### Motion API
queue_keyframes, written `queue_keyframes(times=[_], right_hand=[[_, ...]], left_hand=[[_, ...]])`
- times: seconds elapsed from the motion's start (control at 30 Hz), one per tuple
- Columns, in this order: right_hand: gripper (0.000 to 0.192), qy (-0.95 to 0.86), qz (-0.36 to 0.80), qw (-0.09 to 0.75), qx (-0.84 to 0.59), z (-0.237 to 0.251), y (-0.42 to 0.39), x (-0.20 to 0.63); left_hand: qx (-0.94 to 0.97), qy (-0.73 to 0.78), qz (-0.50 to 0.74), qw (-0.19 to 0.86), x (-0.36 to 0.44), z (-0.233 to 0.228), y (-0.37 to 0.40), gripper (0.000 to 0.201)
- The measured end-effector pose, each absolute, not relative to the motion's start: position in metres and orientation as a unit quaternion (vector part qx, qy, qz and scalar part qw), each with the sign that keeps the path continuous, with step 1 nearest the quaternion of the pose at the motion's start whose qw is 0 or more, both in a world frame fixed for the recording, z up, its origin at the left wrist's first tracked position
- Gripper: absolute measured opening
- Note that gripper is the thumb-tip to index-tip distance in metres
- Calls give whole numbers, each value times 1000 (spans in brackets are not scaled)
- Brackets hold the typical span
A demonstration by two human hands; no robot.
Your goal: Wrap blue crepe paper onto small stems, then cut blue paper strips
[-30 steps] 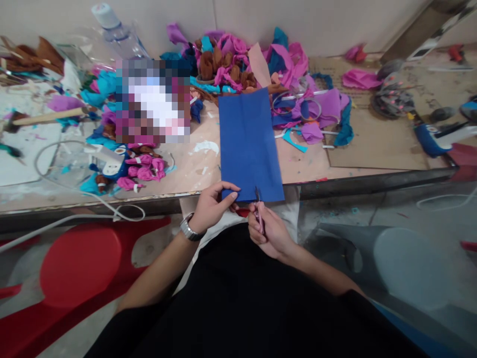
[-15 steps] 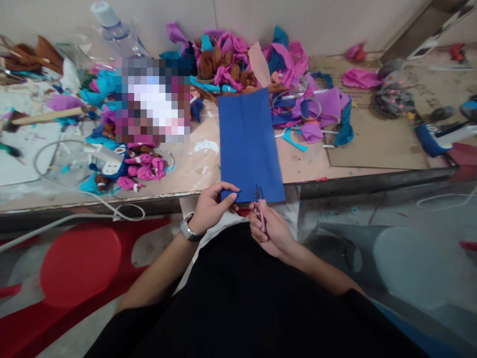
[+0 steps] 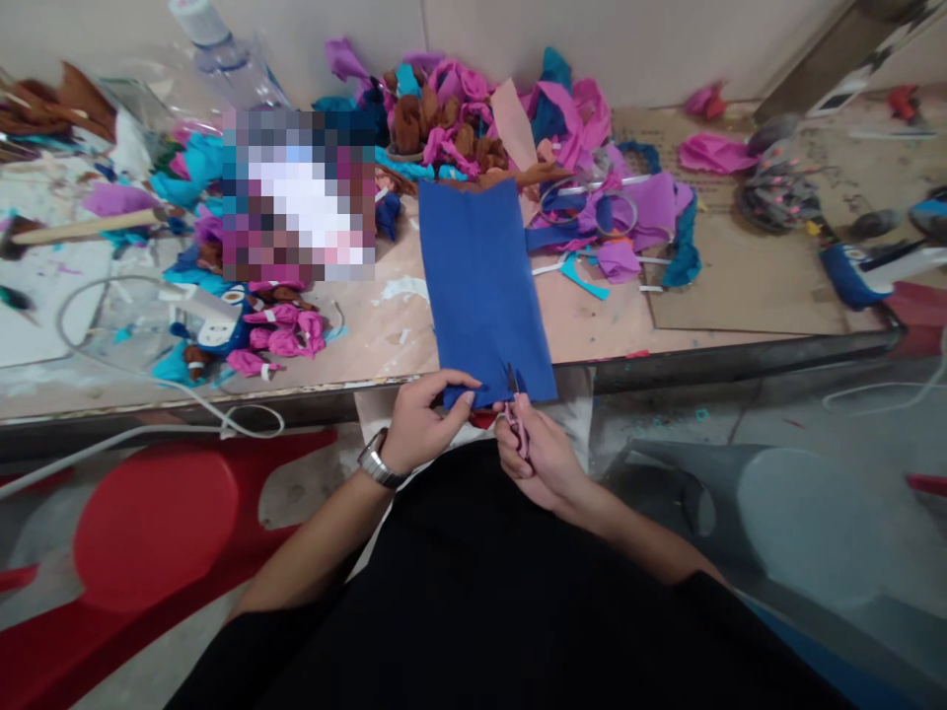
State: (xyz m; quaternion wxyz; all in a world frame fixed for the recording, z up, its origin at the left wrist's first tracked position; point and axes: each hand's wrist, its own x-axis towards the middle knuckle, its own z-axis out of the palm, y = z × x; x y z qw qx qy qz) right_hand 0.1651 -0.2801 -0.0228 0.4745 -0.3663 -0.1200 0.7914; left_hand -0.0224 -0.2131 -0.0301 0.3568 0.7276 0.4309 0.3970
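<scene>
A long blue sheet point(image 3: 484, 281), fabric or crepe paper, lies over the front edge of the table. At its near left corner my left hand point(image 3: 433, 419) pinches the sheet between thumb and fingers; a watch is on that wrist. My right hand point(image 3: 539, 449) is closed around the handles of pink scissors point(image 3: 518, 419). The scissor blades point away from me over the near end of the sheet, parted a little, with a short slit or shadow by their tips. Some fingers of my left hand are hidden under the sheet.
Bundles of pink, purple, brown and blue material point(image 3: 451, 108) crowd the table's back. A hammer point(image 3: 89, 229), glue guns point(image 3: 214, 320) with a white cable, and a plastic bottle point(image 3: 229, 59) are at left. A red stool point(image 3: 155, 523) and grey stool point(image 3: 806, 523) flank me.
The blue sheet has shifted a little left and toward me, tilting slightly. My left hand has moved slightly right and down with its corner. The scissors have barely moved.
</scene>
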Motion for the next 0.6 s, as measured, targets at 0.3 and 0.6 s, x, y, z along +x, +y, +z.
queue_keyframes(times=[0.3,0.6], right_hand=[[39,-122,801,460,-363,-24,-279,164],[41,-128,798,462,-365,-19,-281,163]], left_hand=[[688,442,395,418,-25,-40,-216,15],[654,442,406,461,-23,-38,-216,16]])
